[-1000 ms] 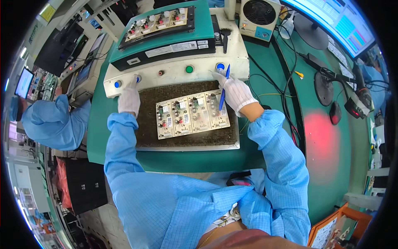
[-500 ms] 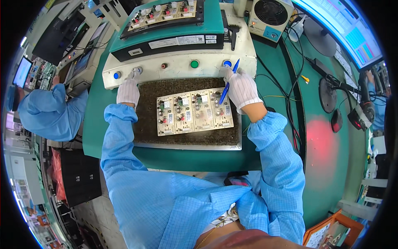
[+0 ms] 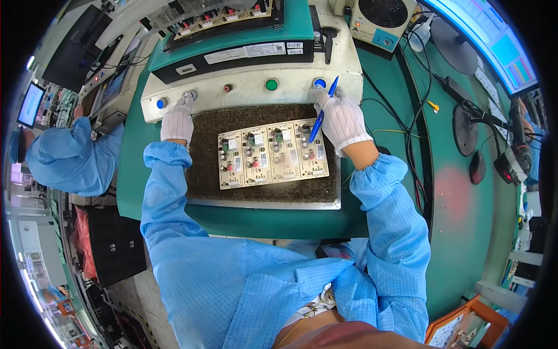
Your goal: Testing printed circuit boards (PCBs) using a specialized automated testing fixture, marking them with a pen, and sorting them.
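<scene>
Change: a grey frame with dark pins (image 3: 195, 8) now overhangs the upper boards (image 3: 232, 17), uncovered a second ago; judged lowered, apparently tied to your two-handed button work.

Left hand (image 3: 177, 123): yours, white-gloved, fingers bent, no object seen in it; fingertips at the left push-button (image 3: 192, 93).

Right hand (image 3: 343, 121): yours, white-gloved, grasping a blue pen (image 3: 317, 126); fingertips at the blue right button (image 3: 319, 83), actual pressure impossible to tell.

Lower board panel (image 3: 273, 154): four joined sections, flat and slightly skewed on the brown mat (image 3: 203, 174), between your forearms; position on the mat unchanged, apart from the frame.

Labels: white strip (image 3: 244, 54), printed, on the black front of the green-topped box (image 3: 174, 55); small code stickers on your lower panel.

Screen (image 3: 494, 43): upper right, lit blue with coloured blocks; text too small for reading.
</scene>
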Demonstrator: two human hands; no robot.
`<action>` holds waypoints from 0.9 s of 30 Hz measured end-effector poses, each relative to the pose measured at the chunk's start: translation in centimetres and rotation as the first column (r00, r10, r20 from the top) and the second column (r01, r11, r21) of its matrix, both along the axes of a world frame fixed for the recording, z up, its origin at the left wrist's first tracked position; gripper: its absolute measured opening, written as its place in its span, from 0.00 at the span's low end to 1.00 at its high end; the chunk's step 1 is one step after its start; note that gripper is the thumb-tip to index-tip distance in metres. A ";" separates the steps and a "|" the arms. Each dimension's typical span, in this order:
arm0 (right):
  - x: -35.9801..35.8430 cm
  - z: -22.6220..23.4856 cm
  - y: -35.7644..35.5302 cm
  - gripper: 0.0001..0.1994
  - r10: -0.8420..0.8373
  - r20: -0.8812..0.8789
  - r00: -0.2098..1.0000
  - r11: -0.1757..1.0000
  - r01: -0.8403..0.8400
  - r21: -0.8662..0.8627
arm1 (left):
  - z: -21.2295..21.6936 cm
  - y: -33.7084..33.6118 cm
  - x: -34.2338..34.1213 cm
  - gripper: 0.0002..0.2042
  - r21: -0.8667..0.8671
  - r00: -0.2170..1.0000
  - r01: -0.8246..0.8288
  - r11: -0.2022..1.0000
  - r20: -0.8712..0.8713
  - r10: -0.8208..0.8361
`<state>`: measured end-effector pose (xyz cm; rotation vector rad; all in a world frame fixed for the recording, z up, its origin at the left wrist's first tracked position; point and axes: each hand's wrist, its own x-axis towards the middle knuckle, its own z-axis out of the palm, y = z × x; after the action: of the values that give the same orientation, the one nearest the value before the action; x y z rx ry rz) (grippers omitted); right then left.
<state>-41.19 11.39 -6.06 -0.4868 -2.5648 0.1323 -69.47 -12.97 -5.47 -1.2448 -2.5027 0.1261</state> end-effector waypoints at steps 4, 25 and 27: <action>0.0 -0.3 0.2 0.11 0.011 -0.008 1.000 1.000 -0.011 -0.019 | 0.2 -0.1 0.3 0.22 -0.007 1.000 0.013 1.000 0.000 -0.013; 1.6 1.0 -5.4 0.06 0.138 0.105 0.985 0.990 -0.140 0.012 | 1.6 -5.2 10.5 0.27 0.488 0.989 0.054 0.871 -0.145 0.020; 5.9 2.9 -5.6 0.08 0.082 -0.145 0.986 0.996 -0.087 -0.029 | -0.1 -5.4 12.4 0.27 0.481 0.881 0.277 0.832 -0.473 -0.020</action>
<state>-35.26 5.78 -3.21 -0.3678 -2.4456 0.2343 -57.08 -18.40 -5.62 -1.0204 -1.8388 -0.2849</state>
